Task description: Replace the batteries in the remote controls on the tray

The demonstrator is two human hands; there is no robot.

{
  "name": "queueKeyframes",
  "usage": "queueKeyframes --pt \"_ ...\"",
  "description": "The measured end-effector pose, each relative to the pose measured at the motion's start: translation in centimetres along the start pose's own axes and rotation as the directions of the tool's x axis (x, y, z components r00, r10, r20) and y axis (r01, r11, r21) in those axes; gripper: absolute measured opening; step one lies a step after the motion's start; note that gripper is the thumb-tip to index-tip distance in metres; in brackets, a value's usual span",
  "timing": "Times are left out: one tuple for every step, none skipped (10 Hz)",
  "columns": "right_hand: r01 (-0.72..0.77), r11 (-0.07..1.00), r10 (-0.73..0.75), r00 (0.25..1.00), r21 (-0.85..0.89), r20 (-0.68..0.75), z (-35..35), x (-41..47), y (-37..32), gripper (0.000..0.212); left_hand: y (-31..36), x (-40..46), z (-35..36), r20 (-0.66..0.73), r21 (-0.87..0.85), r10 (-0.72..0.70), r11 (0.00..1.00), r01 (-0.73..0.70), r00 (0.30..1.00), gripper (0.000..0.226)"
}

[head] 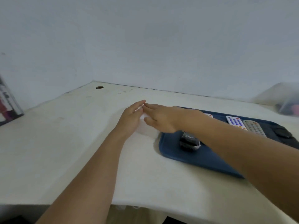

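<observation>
A dark blue tray point(186, 157) lies on the white desk at the right. On it stand a white remote with blue buttons point(234, 121), a grey remote point(254, 127) beside it and a black wrapped pack point(189, 141), probably batteries. A third remote point(209, 115) peeks out behind my right forearm. Both hands lie with straight fingers on a whitish translucent box point(146, 126) just left of the tray. My left hand point(131, 118) rests on its left side, my right hand point(161, 118) on its top. Their fingertips nearly meet.
A cable hole point(99, 87) is in the desk's far left corner. A clear case with dark contents point(7, 105) stands at the left edge. A translucent plastic bag point(284, 101) lies far right. A black flat object point(282, 132) sits on the tray's right end.
</observation>
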State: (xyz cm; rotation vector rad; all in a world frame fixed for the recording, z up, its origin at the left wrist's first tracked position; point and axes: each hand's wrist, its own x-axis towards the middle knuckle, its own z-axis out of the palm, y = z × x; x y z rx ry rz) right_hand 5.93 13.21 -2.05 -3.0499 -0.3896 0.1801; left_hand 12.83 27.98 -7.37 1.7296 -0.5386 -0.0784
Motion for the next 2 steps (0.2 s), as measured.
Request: queueKeyframes --pt "-0.059 0.997 0.056 0.996 -0.050 -0.064 1.63 -0.31 -0.63 0.094 -0.55 0.31 0.26 -0.016 0.165 0.065 0.984 -0.061 0.998 0.040" --pt "0.033 0.995 -0.024 0.995 0.096 -0.093 1.05 -0.95 -0.85 0.108 -0.80 0.46 -0.49 0.008 0.354 0.066 0.933 -0.064 0.998 0.042"
